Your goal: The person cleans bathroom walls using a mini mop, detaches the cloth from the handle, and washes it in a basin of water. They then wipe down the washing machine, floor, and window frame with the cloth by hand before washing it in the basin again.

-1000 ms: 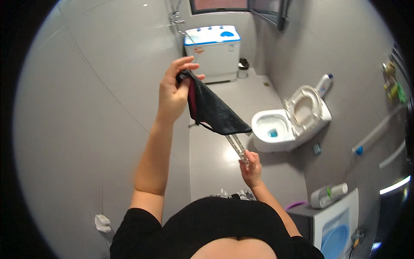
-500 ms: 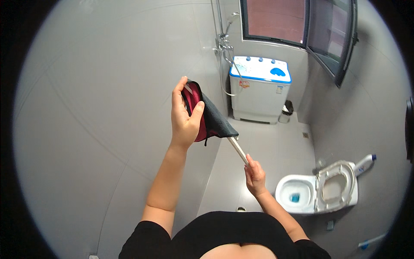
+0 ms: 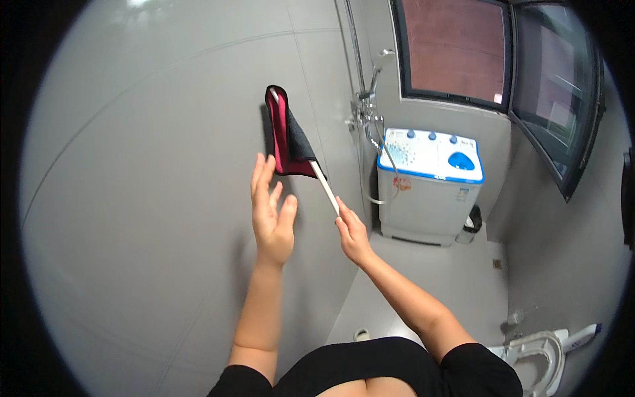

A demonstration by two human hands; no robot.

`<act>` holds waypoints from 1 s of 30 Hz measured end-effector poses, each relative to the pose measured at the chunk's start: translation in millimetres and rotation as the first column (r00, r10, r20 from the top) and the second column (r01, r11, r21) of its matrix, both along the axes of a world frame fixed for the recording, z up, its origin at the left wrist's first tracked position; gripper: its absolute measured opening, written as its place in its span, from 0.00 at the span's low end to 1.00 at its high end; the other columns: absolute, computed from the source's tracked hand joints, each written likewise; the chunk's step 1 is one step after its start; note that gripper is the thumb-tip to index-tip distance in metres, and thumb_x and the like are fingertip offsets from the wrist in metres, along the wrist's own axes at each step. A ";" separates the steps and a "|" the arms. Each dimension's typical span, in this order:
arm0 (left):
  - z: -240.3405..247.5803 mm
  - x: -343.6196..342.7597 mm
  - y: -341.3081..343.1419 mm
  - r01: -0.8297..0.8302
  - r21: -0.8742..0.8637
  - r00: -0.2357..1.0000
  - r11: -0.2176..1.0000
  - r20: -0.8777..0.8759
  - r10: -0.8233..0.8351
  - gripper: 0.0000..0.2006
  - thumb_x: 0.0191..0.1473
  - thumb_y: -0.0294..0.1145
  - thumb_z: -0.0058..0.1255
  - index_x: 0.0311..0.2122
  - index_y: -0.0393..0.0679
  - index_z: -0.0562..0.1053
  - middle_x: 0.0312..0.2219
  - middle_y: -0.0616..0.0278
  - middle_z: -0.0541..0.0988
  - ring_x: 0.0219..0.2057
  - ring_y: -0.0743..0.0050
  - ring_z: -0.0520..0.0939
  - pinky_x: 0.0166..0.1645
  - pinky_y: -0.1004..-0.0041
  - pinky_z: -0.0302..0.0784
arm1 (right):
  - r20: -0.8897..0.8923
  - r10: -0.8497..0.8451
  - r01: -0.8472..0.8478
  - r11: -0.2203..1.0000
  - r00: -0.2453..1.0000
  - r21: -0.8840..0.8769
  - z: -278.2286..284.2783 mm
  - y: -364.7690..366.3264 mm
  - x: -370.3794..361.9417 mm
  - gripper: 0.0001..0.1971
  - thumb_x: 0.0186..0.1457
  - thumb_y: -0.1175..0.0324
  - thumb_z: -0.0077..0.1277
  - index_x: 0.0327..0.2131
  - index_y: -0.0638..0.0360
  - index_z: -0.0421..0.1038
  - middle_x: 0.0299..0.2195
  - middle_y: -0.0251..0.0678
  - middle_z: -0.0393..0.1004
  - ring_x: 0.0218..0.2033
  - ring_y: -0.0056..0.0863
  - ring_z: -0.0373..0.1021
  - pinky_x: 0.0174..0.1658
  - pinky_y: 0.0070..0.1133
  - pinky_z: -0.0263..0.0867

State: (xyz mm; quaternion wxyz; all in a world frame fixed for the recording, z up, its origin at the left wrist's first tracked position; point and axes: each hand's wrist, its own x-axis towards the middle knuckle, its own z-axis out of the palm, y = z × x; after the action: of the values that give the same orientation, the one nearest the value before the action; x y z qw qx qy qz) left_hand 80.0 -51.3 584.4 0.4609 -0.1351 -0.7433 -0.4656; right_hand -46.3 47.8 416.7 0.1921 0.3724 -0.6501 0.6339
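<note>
1. Half a second on, our left hand [image 3: 272, 215] has let go of the cloth and now hangs spread, fingers apart, just beside the cloth's lower edge.
2. Head view: our right hand [image 3: 352, 235] is closed around a white handle [image 3: 325, 188], lifting its black-and-red cloth [image 3: 288, 135] against the grey tiled wall [image 3: 145, 198].
3. Beyond stand a white-and-blue washing machine [image 3: 430, 182] and shower fittings [image 3: 370, 106].
</note>
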 end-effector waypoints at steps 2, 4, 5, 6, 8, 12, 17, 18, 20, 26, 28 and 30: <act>-5.1 -34.6 -9.3 -0.018 -0.010 0.999 1.000 -0.033 0.018 0.29 0.55 0.26 0.38 0.63 0.37 0.54 0.65 0.52 0.48 0.66 0.56 0.49 0.64 0.51 0.52 | 0.023 0.004 -0.004 1.000 1.000 0.017 0.2 -27.0 -49.7 0.24 0.60 0.73 0.41 0.61 0.54 0.57 0.32 0.37 0.67 0.31 0.25 0.63 0.40 0.19 0.62; 1.1 -64.5 -17.7 -0.021 -0.012 1.000 1.000 0.009 0.022 0.27 0.54 0.25 0.38 0.61 0.38 0.56 0.64 0.51 0.50 0.66 0.56 0.51 0.64 0.52 0.54 | 0.050 0.067 -0.066 0.998 0.997 -0.024 9.0 -44.7 -91.1 0.25 0.60 0.73 0.41 0.62 0.52 0.57 0.30 0.35 0.67 0.30 0.22 0.63 0.39 0.19 0.62; 7.3 -84.4 -18.3 -0.006 0.022 1.000 1.000 -0.009 0.006 0.26 0.53 0.23 0.37 0.60 0.38 0.58 0.64 0.51 0.51 0.65 0.56 0.52 0.63 0.52 0.54 | 0.033 0.083 -0.082 0.996 0.996 -0.019 17.9 -48.9 -121.4 0.25 0.60 0.73 0.41 0.62 0.52 0.57 0.29 0.33 0.67 0.29 0.21 0.63 0.38 0.18 0.62; 12.5 -94.6 -22.6 -0.022 0.017 1.000 1.000 -0.004 0.022 0.26 0.53 0.23 0.37 0.60 0.38 0.58 0.64 0.51 0.51 0.65 0.56 0.52 0.63 0.52 0.54 | 0.027 0.111 -0.110 0.994 0.993 -0.017 26.9 -57.6 -141.1 0.25 0.60 0.73 0.41 0.62 0.52 0.56 0.29 0.32 0.66 0.29 0.20 0.63 0.36 0.18 0.62; 20.6 -118.0 -32.4 -0.075 -0.006 0.997 0.997 -0.021 0.075 0.26 0.53 0.22 0.37 0.59 0.38 0.60 0.64 0.51 0.52 0.65 0.56 0.53 0.63 0.53 0.56 | 0.056 0.132 -0.132 0.991 0.990 -0.002 54.4 -66.1 -167.4 0.24 0.60 0.71 0.42 0.61 0.51 0.57 0.32 0.43 0.69 0.33 0.34 0.67 0.42 0.24 0.64; 27.8 -162.4 -42.1 -0.115 -0.027 0.993 0.993 -0.005 0.115 0.25 0.52 0.22 0.38 0.58 0.38 0.61 0.63 0.51 0.53 0.64 0.58 0.55 0.62 0.56 0.58 | 0.043 0.123 -0.123 0.992 0.991 -0.005 99.4 -80.8 -225.8 0.24 0.60 0.71 0.42 0.60 0.54 0.58 0.32 0.44 0.71 0.33 0.35 0.69 0.42 0.25 0.64; 20.5 -213.6 -48.2 -0.226 -0.023 0.974 0.974 -0.041 0.225 0.22 0.52 0.21 0.41 0.54 0.37 0.64 0.59 0.51 0.60 0.59 0.60 0.64 0.57 0.61 0.65 | 0.100 0.094 -0.080 0.988 0.991 -0.131 168.4 -95.6 -353.8 0.22 0.61 0.68 0.41 0.59 0.54 0.60 0.23 0.35 0.67 0.20 0.25 0.64 0.26 0.21 0.62; 16.5 -224.1 -47.5 -0.238 -0.014 0.970 0.971 -0.043 0.237 0.22 0.52 0.21 0.41 0.54 0.37 0.64 0.59 0.51 0.60 0.59 0.60 0.64 0.57 0.61 0.65 | 0.159 0.131 -0.107 0.983 0.979 -0.148 181.8 -90.6 -382.3 0.23 0.62 0.66 0.40 0.60 0.50 0.60 0.19 0.27 0.63 0.13 0.16 0.58 0.15 0.17 0.58; 11.1 -240.4 -53.8 -0.279 0.056 0.959 0.959 -0.030 0.281 0.20 0.53 0.20 0.41 0.53 0.37 0.65 0.56 0.53 0.63 0.57 0.63 0.66 0.54 0.65 0.68 | 0.399 0.235 -0.171 0.967 0.886 -0.188 213.9 -89.2 -403.9 0.20 0.62 0.65 0.39 0.58 0.49 0.63 0.19 0.28 0.62 0.12 0.16 0.58 0.13 0.17 0.55; 18.4 -303.8 -31.1 -0.322 0.102 0.946 0.941 -0.011 0.325 0.19 0.54 0.20 0.41 0.53 0.37 0.65 0.54 0.55 0.65 0.55 0.65 0.68 0.52 0.69 0.69 | 0.484 0.324 -0.248 0.945 0.813 -0.215 231.1 -72.5 -499.4 0.18 0.63 0.64 0.38 0.56 0.44 0.63 0.18 0.28 0.59 0.12 0.17 0.56 0.13 0.17 0.54; 19.6 -320.5 -22.9 -0.339 0.093 0.940 0.936 -0.003 0.341 0.19 0.54 0.20 0.41 0.53 0.37 0.65 0.54 0.55 0.65 0.55 0.65 0.68 0.52 0.68 0.69 | 0.376 0.248 -0.189 0.964 0.893 -0.188 222.0 -77.1 -505.1 0.18 0.62 0.66 0.38 0.54 0.53 0.65 0.15 0.31 0.63 0.11 0.21 0.61 0.15 0.23 0.60; 20.2 -334.0 -14.8 -0.350 0.076 0.936 0.934 -0.006 0.351 0.19 0.54 0.19 0.41 0.53 0.37 0.65 0.54 0.55 0.65 0.55 0.65 0.68 0.52 0.68 0.69 | 0.097 0.126 -0.110 0.982 0.987 -0.153 199.4 -88.8 -503.7 0.21 0.60 0.67 0.42 0.56 0.60 0.62 0.22 0.47 0.72 0.21 0.36 0.71 0.27 0.30 0.66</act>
State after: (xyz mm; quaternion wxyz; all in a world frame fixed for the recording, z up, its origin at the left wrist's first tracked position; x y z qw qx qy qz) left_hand -254.1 -66.1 604.6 0.5483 0.0123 -0.7333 -0.4018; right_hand -550.1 -41.0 616.1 0.1465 0.3609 -0.5876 0.7092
